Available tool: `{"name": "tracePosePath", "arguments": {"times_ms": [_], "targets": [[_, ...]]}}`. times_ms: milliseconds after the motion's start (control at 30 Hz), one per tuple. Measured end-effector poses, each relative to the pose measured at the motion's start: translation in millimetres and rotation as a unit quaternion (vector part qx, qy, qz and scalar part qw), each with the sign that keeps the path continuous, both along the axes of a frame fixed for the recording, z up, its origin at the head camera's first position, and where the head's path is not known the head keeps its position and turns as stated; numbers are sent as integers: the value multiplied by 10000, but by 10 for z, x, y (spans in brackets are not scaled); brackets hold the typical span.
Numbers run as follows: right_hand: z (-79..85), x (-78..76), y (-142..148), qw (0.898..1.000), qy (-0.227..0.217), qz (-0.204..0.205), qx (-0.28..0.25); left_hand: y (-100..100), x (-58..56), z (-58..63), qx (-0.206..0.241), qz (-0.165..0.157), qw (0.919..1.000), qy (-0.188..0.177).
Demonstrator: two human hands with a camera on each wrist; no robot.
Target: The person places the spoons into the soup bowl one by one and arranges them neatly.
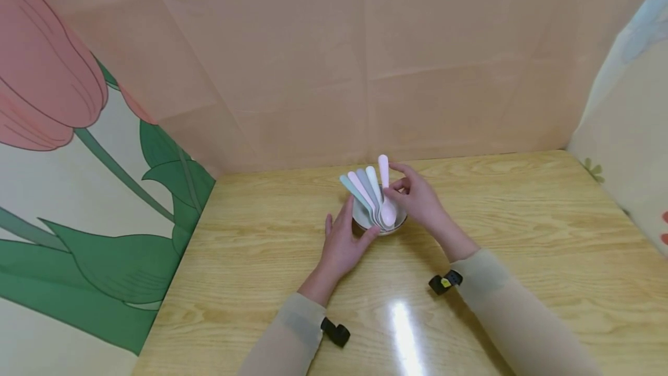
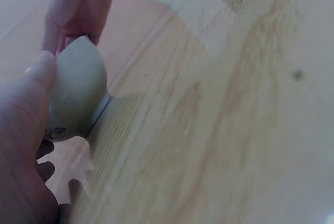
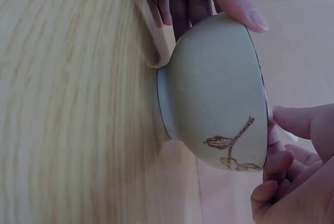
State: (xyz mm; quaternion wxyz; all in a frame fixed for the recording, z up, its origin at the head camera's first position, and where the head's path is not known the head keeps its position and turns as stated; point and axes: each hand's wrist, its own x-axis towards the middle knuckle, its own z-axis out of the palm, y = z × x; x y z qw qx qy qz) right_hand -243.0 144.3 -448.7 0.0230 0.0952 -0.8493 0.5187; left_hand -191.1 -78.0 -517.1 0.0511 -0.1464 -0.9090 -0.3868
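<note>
A ceramic bowl [image 1: 359, 213] stands upright on the table, with a dark rim line and a brown leafy twig painted on its pale outside [image 3: 219, 78]. Several spoons lean in it with handles fanned out: a teal spoon [image 1: 352, 188], a pink one, a grey one and a white spoon [image 1: 372, 179]. My left hand [image 1: 344, 245] grips the bowl's left side, thumb at the near rim. At the right side, thumb and fingers of my right hand [image 1: 420, 199] pinch the handle of a light pink spoon [image 1: 384, 168], whose head rests among the other spoons.
The bowl stands on a wood-grain table [image 1: 250, 260], towards its back edge. Behind rises a plain peach backdrop [image 1: 313, 62]. A wall covering with a printed tulip [image 1: 47, 57] borders the left side, and a pale panel [image 1: 626, 132] the right.
</note>
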Motion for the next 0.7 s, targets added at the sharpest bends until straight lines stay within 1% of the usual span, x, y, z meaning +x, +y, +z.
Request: {"name": "tracePosePath", "arguments": {"times_ms": [200,300,500,700], "targets": [[-33,17,-31,9995,21,-75,316,1,-1,1,-3,5,10000,-56],[-49,22,-46,9993,-20,-91,357,1,1,4,5,2,10000,-71],[-95,3,-59,9985,46,-149,526,5,2,9,8,18,10000,-76],[-104,2,-49,9977,-6,-200,648,4,2,12,2,13,10000,-29]]}}
